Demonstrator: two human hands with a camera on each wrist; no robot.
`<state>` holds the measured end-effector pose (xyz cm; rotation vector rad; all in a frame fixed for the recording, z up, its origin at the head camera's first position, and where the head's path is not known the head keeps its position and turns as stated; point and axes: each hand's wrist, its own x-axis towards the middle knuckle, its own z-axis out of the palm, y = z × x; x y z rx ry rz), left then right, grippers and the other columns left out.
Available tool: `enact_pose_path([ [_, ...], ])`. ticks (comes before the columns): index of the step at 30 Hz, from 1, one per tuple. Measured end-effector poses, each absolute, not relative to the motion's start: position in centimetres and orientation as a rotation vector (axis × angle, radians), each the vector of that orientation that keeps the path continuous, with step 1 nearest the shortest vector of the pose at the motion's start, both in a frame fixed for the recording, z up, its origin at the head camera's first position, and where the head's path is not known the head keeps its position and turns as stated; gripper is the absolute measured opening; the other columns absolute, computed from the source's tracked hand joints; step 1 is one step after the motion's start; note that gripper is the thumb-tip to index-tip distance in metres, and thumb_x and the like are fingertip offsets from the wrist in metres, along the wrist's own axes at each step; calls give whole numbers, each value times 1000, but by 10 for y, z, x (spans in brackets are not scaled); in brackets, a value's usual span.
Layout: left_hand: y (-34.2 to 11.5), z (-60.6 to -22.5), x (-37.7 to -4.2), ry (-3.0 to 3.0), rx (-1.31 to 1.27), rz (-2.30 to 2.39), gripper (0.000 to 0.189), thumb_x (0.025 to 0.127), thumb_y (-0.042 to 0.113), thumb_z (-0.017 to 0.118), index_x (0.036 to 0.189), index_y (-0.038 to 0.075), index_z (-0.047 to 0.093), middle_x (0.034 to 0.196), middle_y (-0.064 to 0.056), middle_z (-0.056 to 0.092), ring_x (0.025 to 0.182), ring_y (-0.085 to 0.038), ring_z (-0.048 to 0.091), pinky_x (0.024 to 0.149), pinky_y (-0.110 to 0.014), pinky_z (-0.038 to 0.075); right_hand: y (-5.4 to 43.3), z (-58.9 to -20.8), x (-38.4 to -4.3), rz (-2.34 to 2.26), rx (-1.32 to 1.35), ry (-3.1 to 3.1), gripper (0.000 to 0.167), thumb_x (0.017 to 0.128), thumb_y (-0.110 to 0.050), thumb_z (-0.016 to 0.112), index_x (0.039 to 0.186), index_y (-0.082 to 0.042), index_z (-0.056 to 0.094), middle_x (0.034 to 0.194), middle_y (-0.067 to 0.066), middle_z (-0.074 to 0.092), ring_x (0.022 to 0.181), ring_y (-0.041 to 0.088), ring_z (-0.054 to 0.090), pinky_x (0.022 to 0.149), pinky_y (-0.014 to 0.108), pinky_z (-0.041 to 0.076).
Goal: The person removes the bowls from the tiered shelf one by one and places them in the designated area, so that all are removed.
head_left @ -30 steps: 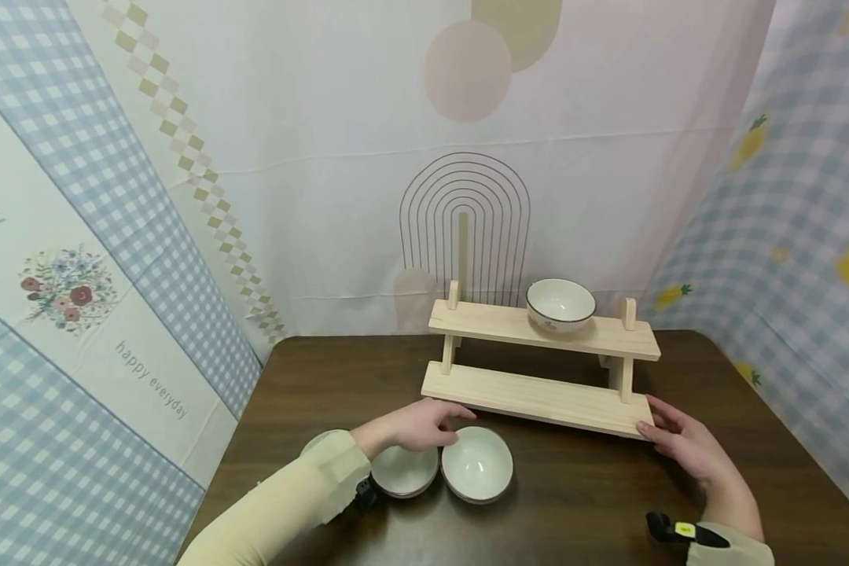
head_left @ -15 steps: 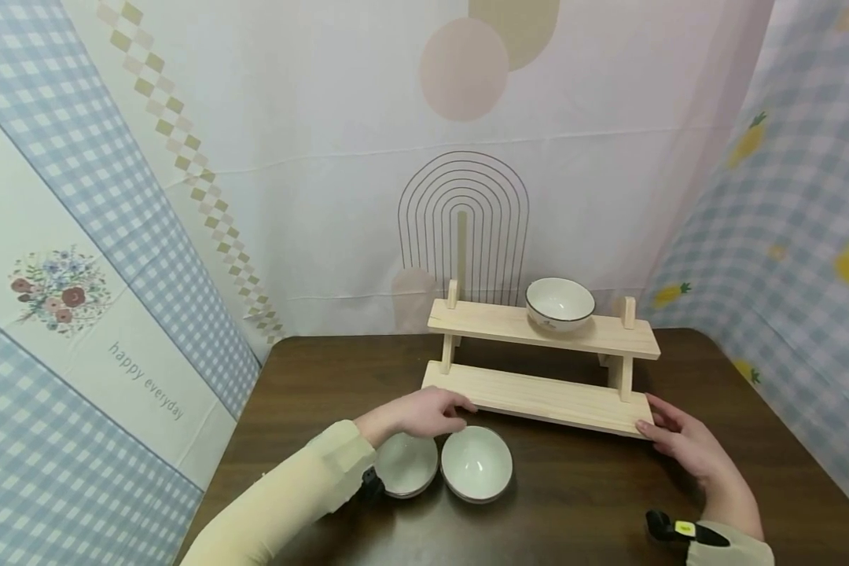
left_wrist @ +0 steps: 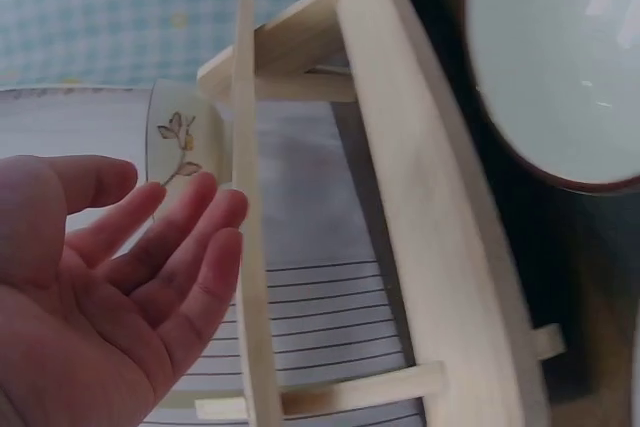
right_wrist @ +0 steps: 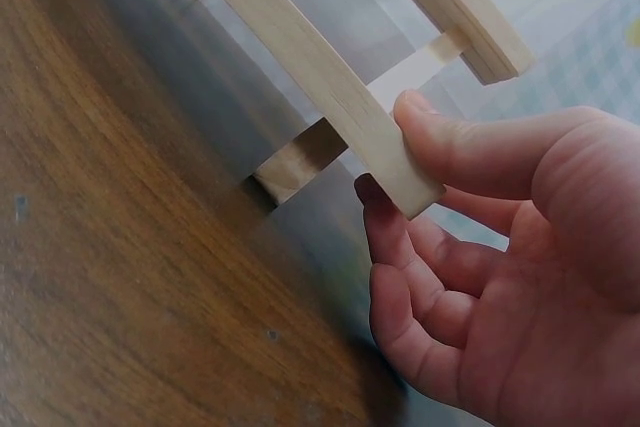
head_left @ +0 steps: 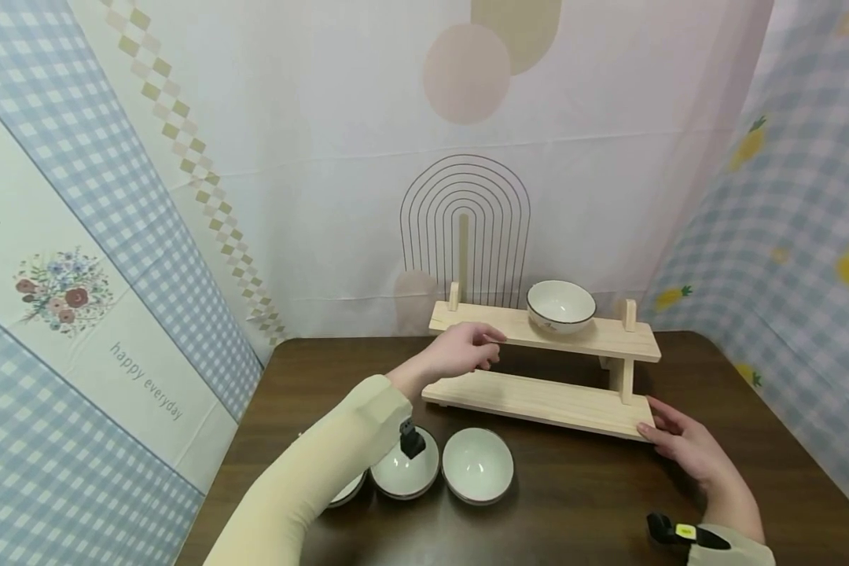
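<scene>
A two-tier wooden shelf (head_left: pixel 538 399) stands on the table, with one white, dark-rimmed bowl (head_left: pixel 561 305) on its upper board. My left hand (head_left: pixel 464 348) is in front of that board's left half, holding nothing, its fingers loosely bent. In the left wrist view, the fingertips come close to the board's edge, and the bowl's printed flower side (left_wrist: pixel 185 137) shows beyond them. At the lower board's right end, my right hand (head_left: pixel 686 446) pinches the corner, thumb (right_wrist: pixel 440 142) on top and fingers beneath.
In front of the shelf, a row of white bowls sits on the dark table (head_left: pixel 573 511): a right bowl (head_left: pixel 477 466), a middle bowl (head_left: pixel 396 475) and a left bowl (head_left: pixel 348 491) partly hidden by my left sleeve. Patterned cloth (head_left: pixel 325 220) hangs behind and at both sides.
My left hand has moved up and away from above the bowls, past the lower board to the upper board. The right hand has kept its grip on the shelf's corner.
</scene>
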<state>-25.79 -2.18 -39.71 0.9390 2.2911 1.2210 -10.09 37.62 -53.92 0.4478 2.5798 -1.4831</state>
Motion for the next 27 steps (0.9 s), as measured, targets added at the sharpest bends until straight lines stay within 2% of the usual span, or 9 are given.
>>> enact_pose_path([
  [4, -8, -388, -264, 2336, 948, 1292, 37, 107, 13, 57, 141, 3, 67, 102, -7, 76, 94, -28, 74, 70, -28, 56, 376, -539, -101, -1482, 443, 2582, 92, 107, -44, 66, 167, 5, 17, 157, 42, 37, 124, 29, 60, 85, 28, 58],
  [9, 3, -382, -270, 2432, 925, 1383, 37, 106, 11, 58, 141, 6, 67, 111, -13, 76, 98, -31, 74, 71, -28, 56, 376, -539, -101, -1487, 432, 2582, 91, 107, -42, 66, 167, 5, 17, 157, 42, 37, 120, 23, 61, 84, 27, 58],
  [14, 9, -380, -275, 2456, 840, 1492, 37, 106, 11, 59, 143, 6, 66, 111, -15, 75, 97, -32, 74, 65, -25, 52, 376, -539, -101, -1486, 433, 2579, 92, 107, -43, 65, 168, 5, 16, 157, 42, 36, 122, 24, 61, 85, 27, 58],
  [20, 25, -384, -280, 2488, 709, 1587, 36, 106, 11, 61, 141, 6, 67, 103, -8, 75, 91, -26, 75, 62, -24, 51, 376, -537, -100, -1486, 423, 2587, 91, 107, -43, 65, 167, 6, 17, 159, 42, 35, 124, 27, 60, 84, 26, 57],
  [27, 48, -386, -283, 2645, 730, 1512, 38, 107, 25, 63, 142, 9, 68, 109, -6, 76, 86, -13, 68, 73, -29, 55, 374, -537, -100, -1470, 433, 2592, 91, 108, -44, 64, 167, 6, 17, 159, 42, 35, 127, 34, 58, 82, 26, 57],
])
